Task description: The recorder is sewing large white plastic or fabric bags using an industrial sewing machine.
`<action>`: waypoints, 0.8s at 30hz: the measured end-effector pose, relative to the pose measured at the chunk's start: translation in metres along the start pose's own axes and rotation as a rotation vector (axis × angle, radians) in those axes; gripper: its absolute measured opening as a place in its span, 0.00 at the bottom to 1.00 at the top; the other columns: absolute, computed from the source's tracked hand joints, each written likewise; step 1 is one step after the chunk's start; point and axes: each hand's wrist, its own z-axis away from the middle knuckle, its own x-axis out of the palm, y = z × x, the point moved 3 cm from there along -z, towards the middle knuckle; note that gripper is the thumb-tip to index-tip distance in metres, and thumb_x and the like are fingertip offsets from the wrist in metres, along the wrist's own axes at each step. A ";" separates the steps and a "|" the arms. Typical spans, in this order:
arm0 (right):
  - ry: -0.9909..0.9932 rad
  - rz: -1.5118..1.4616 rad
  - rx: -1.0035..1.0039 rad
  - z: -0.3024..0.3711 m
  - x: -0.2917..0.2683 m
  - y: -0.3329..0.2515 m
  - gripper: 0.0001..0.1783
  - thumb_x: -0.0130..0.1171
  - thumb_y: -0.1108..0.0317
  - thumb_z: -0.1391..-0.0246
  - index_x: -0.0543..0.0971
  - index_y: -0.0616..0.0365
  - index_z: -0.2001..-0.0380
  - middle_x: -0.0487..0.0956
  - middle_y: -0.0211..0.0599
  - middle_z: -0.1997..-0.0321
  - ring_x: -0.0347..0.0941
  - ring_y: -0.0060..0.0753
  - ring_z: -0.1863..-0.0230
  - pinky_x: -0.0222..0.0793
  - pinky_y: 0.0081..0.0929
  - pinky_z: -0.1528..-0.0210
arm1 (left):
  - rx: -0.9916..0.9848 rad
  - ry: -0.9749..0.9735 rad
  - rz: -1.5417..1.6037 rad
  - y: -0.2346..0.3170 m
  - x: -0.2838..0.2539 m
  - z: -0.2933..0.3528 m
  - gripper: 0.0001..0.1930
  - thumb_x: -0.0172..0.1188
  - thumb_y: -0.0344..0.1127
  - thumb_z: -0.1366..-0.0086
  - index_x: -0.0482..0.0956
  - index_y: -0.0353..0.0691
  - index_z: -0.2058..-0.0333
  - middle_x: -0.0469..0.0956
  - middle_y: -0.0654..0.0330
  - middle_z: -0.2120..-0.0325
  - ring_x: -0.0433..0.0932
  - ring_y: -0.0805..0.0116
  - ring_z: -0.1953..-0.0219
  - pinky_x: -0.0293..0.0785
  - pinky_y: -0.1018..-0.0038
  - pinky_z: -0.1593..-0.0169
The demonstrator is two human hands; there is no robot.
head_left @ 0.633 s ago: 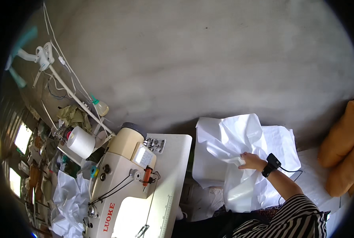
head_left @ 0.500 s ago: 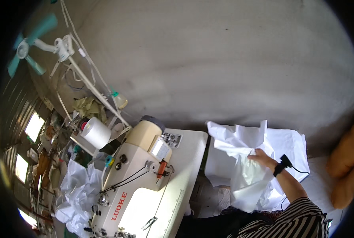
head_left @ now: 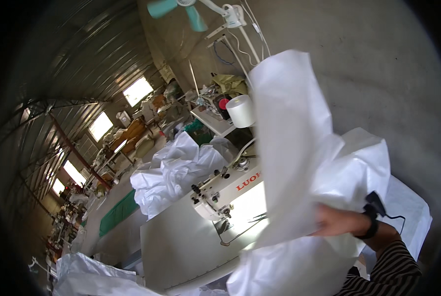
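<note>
My right hand (head_left: 341,220), with a black band at the wrist and a striped sleeve behind it, is closed on a thin white sheet (head_left: 289,123). The sheet rises well above the hand and also drapes below it, covering part of the sewing machine (head_left: 213,192) and its table (head_left: 176,241). Small dark thread snips (head_left: 258,217) lie on the lit table beside the needle area. More white sheeting (head_left: 410,209) lies to the right, behind my wrist. My left hand is out of view.
A crumpled white heap (head_left: 178,165) lies beyond the machine, and more white material (head_left: 92,276) sits at the lower left. A white thread cone (head_left: 240,111) stands near the wall. A green-bladed fan (head_left: 186,5) hangs above. A long workshop with windows stretches away left.
The view has swung left toward the workshop. My right hand has lifted the white sheet off the pile at the right and brought it up beside the sewing machine.
</note>
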 end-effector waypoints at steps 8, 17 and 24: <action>-0.552 0.072 -0.190 -0.209 0.357 0.030 0.18 0.57 0.62 0.38 0.76 0.64 0.51 0.78 0.47 0.51 0.76 0.49 0.51 0.71 0.37 0.48 | 0.063 0.542 0.048 0.031 -0.227 -0.055 0.05 0.53 0.30 0.29 0.76 0.37 0.60 0.75 0.65 0.65 0.71 0.74 0.62 0.69 0.76 0.57; -0.177 0.930 -0.470 -0.159 0.318 0.106 0.35 0.60 0.45 0.45 0.71 0.53 0.39 0.65 0.37 0.33 0.58 0.42 0.32 0.52 0.52 0.33 | -0.182 -0.029 0.698 -0.017 0.038 0.001 0.05 0.51 0.29 0.28 0.73 0.39 0.65 0.69 0.72 0.70 0.64 0.83 0.67 0.64 0.83 0.62; -0.168 0.848 -0.305 -0.096 0.252 0.140 0.40 0.55 0.41 0.41 0.64 0.54 0.34 0.60 0.42 0.29 0.52 0.46 0.26 0.46 0.51 0.28 | -0.089 -0.304 0.241 -0.036 0.162 0.124 0.06 0.55 0.31 0.31 0.76 0.36 0.59 0.82 0.51 0.55 0.80 0.53 0.58 0.75 0.66 0.50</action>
